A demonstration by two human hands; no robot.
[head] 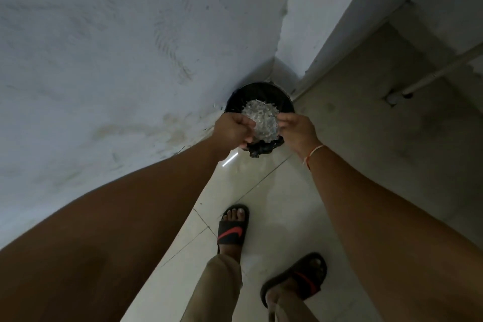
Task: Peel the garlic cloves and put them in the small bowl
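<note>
Garlic peel (261, 120), a pale flaky heap, held over black-lined bin (261, 91) in floor corner. Left hand (232, 131) and right hand (295, 131) each curl a grip on its edges.

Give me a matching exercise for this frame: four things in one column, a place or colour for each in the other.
Things:
1. bin
2. garlic peels
3. sandal
4. wrist thread

Descriptions:
A. on the right arm
B. black, in the wall corner
C. pale heap between both hands
D. black with red mark, on the floor tiles

Pairs: 1-B, 2-C, 3-D, 4-A
</note>
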